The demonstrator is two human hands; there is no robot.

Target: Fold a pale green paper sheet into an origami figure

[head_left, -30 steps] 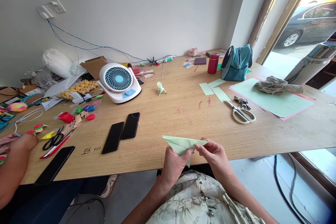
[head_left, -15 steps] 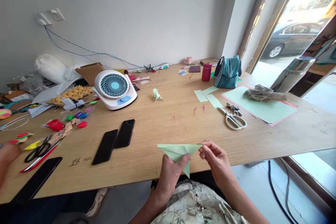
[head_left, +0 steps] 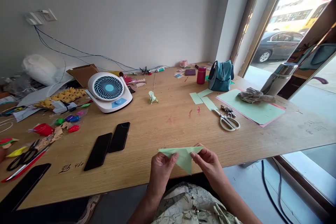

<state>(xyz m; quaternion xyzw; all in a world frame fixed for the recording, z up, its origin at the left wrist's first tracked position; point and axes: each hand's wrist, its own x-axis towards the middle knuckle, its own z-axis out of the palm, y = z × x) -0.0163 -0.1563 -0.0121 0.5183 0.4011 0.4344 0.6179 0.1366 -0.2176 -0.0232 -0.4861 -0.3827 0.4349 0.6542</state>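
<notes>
A sheet of light green folded paper (head_left: 184, 161) is stretched between my two hands at the table's front edge, its straight edge on top and a point hanging down. My left hand (head_left: 162, 167) pinches its left end, thumb in front. At the right end, my right hand (head_left: 207, 162) grips it with the thumb pressed on the front face and the fingers behind. Farther back on the table stands a small folded green paper figure (head_left: 152, 97). White-handled scissors (head_left: 229, 122) lie to the right beside a bunch of keys (head_left: 228, 111).
Two phones (head_left: 98, 151) lie left of my hands, another phone (head_left: 25, 187) farther left. A white fan (head_left: 110, 92) stands behind them. Green paper strips (head_left: 209, 103), a red flask (head_left: 201, 75), a blue bag (head_left: 222, 76) and green sheets (head_left: 253, 110) are to the right. Black scissors (head_left: 25, 156) lie far left.
My left hand has shifted from the paper's lower middle to its left end. My right hand has moved inward, its thumb now on the front face. The view has turned slightly right.
</notes>
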